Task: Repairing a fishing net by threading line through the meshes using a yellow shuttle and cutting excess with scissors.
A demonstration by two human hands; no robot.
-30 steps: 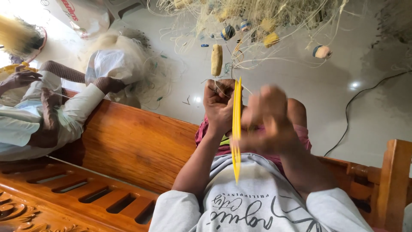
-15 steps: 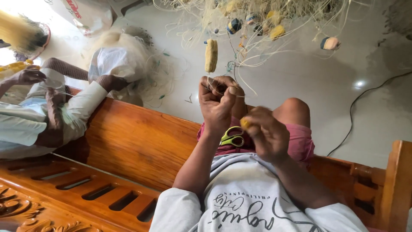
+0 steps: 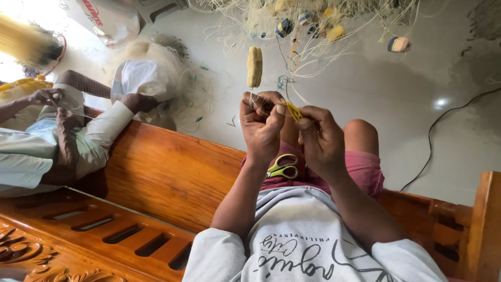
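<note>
Hands have drawn together since a moment ago; over the wooden bench (image 3: 156,172), left hand (image 3: 262,128) pinches fine net line (image 3: 284,83), right hand (image 3: 321,138) grips the yellow netting needle (image 3: 293,110); mending midway, tangled net (image 3: 313,21) remains, scissors (image 3: 283,167) on lap

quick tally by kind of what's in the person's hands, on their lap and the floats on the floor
yellow netting needle: 1
yellow-handled scissors: 1
tan oblong float: 1
small round floats, e.g.: about 4; the tangle hides some
Total: about 7
</note>
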